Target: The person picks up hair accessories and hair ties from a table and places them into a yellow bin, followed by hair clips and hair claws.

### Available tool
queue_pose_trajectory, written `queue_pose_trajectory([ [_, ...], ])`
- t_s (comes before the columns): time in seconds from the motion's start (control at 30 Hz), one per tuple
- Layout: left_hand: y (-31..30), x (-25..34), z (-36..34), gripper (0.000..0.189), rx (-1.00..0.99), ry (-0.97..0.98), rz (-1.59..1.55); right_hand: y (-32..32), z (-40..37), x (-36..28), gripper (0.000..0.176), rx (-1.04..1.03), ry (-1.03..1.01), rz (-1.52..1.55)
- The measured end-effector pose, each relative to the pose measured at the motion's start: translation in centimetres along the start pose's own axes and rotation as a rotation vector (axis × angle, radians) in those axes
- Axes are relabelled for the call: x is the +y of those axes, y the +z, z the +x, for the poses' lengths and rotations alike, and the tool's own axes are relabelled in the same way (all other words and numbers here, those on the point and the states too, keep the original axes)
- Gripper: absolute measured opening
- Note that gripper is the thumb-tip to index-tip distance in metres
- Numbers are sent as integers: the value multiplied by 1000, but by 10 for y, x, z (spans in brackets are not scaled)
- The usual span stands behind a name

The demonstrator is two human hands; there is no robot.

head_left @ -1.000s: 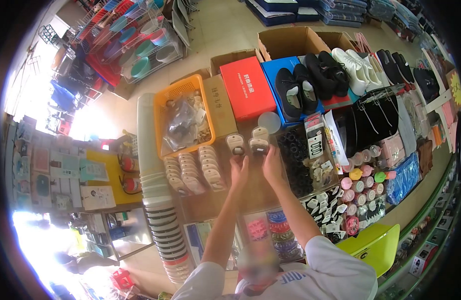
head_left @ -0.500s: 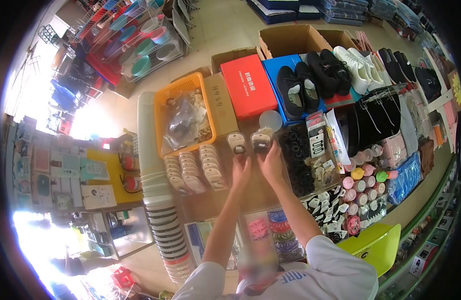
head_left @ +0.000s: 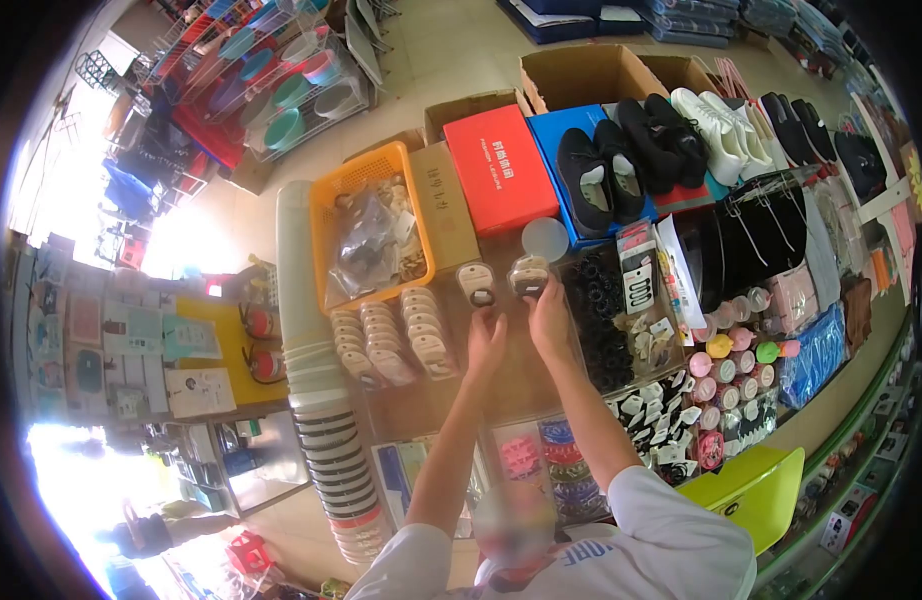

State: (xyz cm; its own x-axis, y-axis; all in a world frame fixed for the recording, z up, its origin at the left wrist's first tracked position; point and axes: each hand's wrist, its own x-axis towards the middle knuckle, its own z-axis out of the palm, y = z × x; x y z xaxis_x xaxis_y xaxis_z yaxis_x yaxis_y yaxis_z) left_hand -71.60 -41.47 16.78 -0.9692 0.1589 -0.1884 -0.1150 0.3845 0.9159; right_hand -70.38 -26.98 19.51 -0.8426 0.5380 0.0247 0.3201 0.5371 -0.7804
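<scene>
My right hand has its fingers closed on the near end of a small stack of beige cards with a dark band on top. My left hand is just below a similar beige card lying on the brown board. Its thumb and finger are slightly apart at the card's lower edge; whether they touch it is hard to tell. Left of this hand, overlapping beige cards lie in several columns. A round translucent lid sits beyond my right hand.
An orange basket of bagged goods and a red box stand at the back. Black shoes rest on a blue box. Black hair ties fill the space to the right. Stacked pale tubs border the left.
My left hand has shifted slightly right at the card's lower edge. My right hand stays at the stack of beige cards. The whole view has moved a little.
</scene>
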Motion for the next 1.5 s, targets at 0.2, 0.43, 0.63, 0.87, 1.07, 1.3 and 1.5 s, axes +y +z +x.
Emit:
queue_pose_trajectory([
  [0.2,3,-3,1,43,30,53,34,11,1,20,78,45,-126,-40],
  [0.43,5,-10,-1,44,43,59,43,7,-4,5,102,28,-109,-19],
  [0.63,8,-15,0,51,138,78,138,14,7,3,83,73,-69,-25],
  [0.87,10,-10,1,59,219,42,254,6,5,-2,79,-56,58,-117],
  [1.07,10,-15,2,59,225,43,279,7,1,-4,94,-6,48,-156],
  [1.3,7,7,-20,52,120,6,259,-57,-66,-42,79,9,-120,-154],
  [1.5,-20,57,-130,33,-160,-11,183,-126,-185,-16,57,-199,-256,234],
])
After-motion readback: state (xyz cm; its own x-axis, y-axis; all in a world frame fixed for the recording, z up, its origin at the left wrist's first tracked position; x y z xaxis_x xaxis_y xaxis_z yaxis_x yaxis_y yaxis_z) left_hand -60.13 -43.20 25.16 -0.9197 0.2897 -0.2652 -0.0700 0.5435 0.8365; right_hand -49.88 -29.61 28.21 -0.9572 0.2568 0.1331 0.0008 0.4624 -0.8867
